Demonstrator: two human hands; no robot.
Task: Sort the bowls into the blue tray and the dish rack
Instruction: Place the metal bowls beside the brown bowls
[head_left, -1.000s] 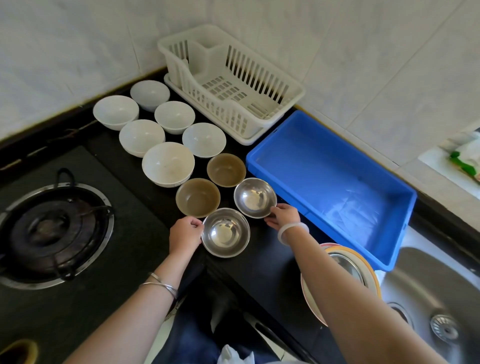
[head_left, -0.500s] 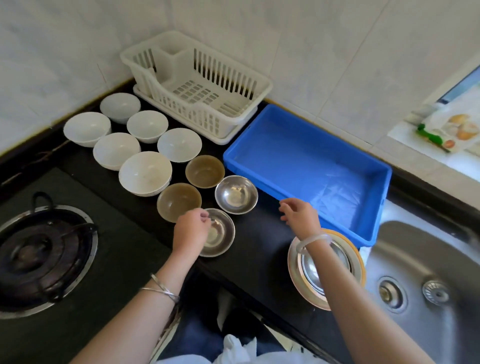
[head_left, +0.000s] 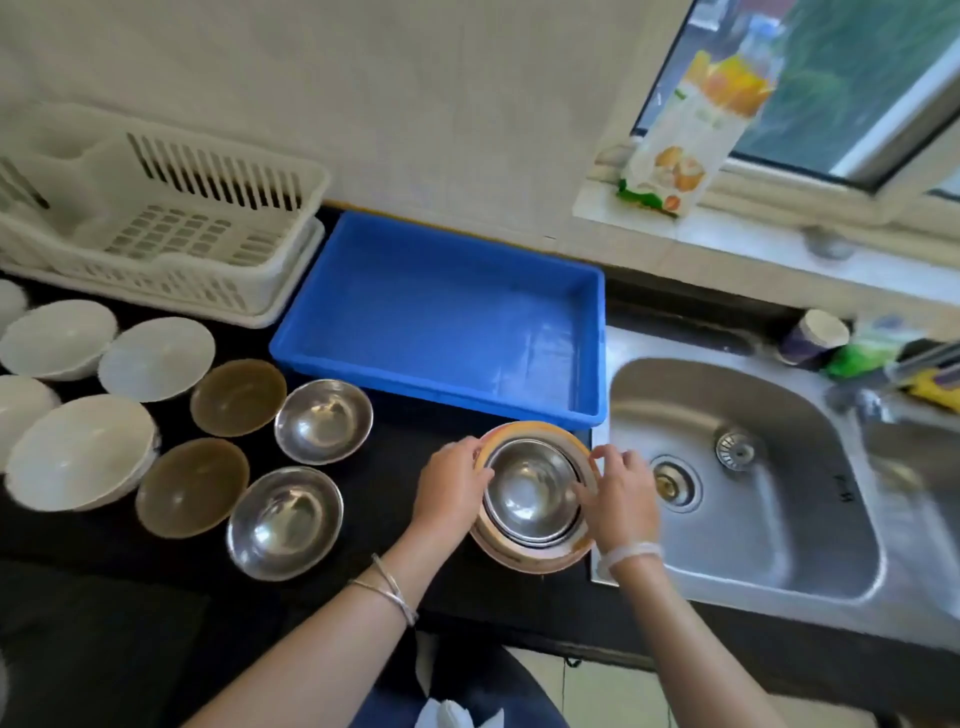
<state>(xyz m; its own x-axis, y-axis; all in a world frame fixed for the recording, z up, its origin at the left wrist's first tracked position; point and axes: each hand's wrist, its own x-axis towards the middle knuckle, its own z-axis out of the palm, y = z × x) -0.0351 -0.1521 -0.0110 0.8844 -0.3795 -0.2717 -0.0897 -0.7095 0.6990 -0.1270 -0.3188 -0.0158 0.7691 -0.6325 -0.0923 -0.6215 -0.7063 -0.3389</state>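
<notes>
Left hand (head_left: 452, 480) and right hand (head_left: 621, 493) grip bowl stack (head_left: 530, 491) between them.

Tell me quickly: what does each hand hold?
Left hand: grips the stack of round steel bowls in an orange-rimmed bowl.
Right hand: grips the same stack.

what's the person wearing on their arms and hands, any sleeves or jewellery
Both forearms are bare, with no sleeves or gloves. At the wrist of the left hand sit two thin silver bangles. At the wrist of the right hand sits a single pale whitish bangle.
</notes>
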